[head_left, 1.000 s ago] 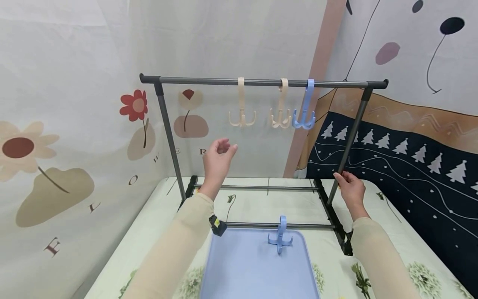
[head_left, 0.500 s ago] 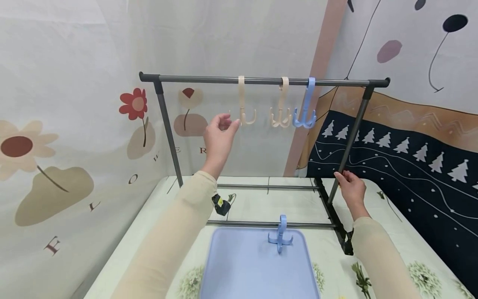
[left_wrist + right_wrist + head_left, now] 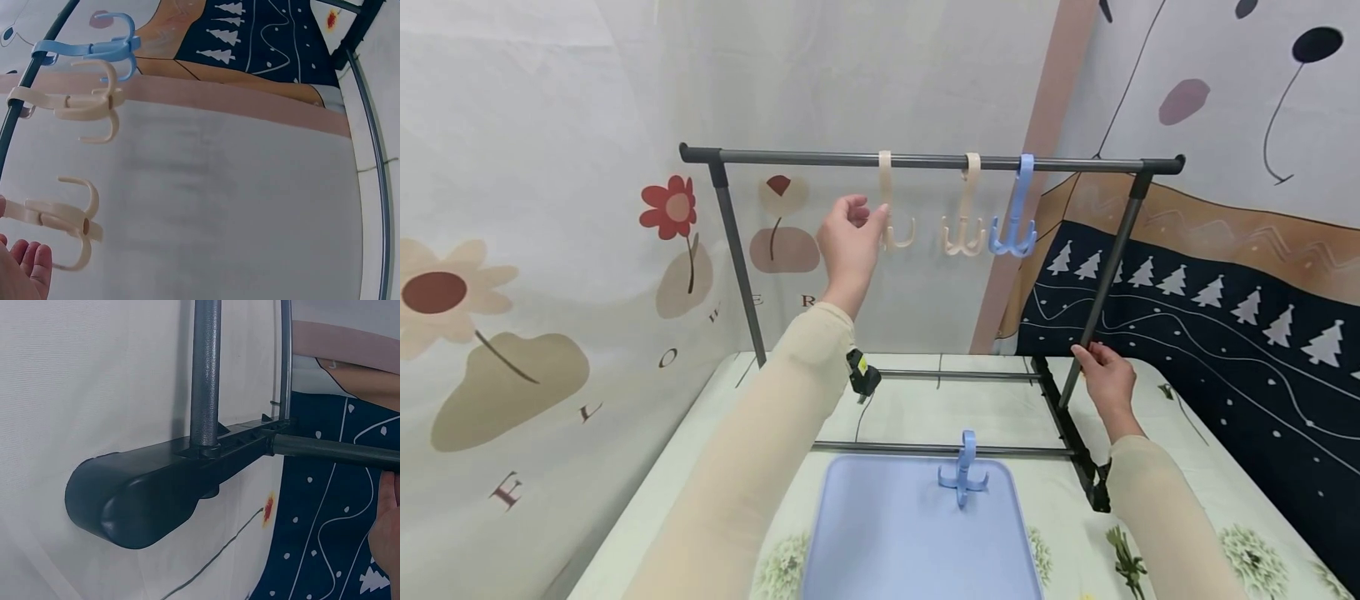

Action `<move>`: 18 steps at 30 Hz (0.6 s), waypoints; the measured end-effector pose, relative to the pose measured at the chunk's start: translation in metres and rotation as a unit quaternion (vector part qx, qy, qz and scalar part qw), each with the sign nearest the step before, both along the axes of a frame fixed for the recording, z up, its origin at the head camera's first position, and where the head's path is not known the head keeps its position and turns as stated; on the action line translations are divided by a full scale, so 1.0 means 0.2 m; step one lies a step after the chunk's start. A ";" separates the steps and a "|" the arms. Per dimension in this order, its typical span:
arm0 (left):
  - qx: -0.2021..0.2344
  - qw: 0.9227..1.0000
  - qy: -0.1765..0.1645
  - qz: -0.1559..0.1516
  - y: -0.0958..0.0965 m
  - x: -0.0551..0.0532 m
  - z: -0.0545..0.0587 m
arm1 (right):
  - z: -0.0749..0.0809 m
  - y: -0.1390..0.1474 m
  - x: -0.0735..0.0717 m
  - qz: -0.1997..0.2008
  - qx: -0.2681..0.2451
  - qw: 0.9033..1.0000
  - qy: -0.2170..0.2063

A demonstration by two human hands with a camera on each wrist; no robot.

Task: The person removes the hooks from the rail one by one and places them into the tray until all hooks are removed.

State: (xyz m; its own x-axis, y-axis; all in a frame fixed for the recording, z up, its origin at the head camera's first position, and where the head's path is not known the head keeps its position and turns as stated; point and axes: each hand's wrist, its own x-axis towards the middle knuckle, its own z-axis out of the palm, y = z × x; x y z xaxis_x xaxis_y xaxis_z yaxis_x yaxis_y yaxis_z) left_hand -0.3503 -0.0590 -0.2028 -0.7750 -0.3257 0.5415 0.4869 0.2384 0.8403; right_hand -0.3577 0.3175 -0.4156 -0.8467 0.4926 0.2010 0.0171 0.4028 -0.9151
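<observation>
My left hand (image 3: 852, 250) is raised at the leftmost beige multi-prong hook (image 3: 886, 179), which hangs from the top bar of a dark metal rack (image 3: 805, 158). Its thumb overlaps the hook's stem, while the loosely bent fingers stay apart from the thumb. In the left wrist view, fingers (image 3: 39, 265) show below that hook's stem. Lower on the rack's right upright post (image 3: 1111, 271), my right hand (image 3: 1107, 382) grips it between thumb and fingers. Farther right on the bar hang another beige hook (image 3: 972, 187) and a blue hook (image 3: 1021, 196).
Another blue hook (image 3: 962, 471) leans at the far edge of a blue tray (image 3: 917, 542) in front of the rack. The rack's black right foot (image 3: 1078, 454) stands on a flower-printed cloth (image 3: 1075, 575). Printed curtains (image 3: 587, 125) surround the table.
My left hand has risen and shifted slightly right, from below the bar's hooks to the leftmost beige hook. My right hand remains on the post. The hooks hang where they were.
</observation>
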 end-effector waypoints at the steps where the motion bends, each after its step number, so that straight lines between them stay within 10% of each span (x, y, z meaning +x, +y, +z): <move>1: -0.001 1.000 -0.002 0.007 0.01 -0.01 0.01 | 0.00 0.00 0.00 0.000 -0.001 1.000 -0.001; 18: -0.002 0.996 -0.038 0.076 0.11 -0.10 0.08 | -0.01 0.00 0.00 -0.001 0.000 1.000 -0.015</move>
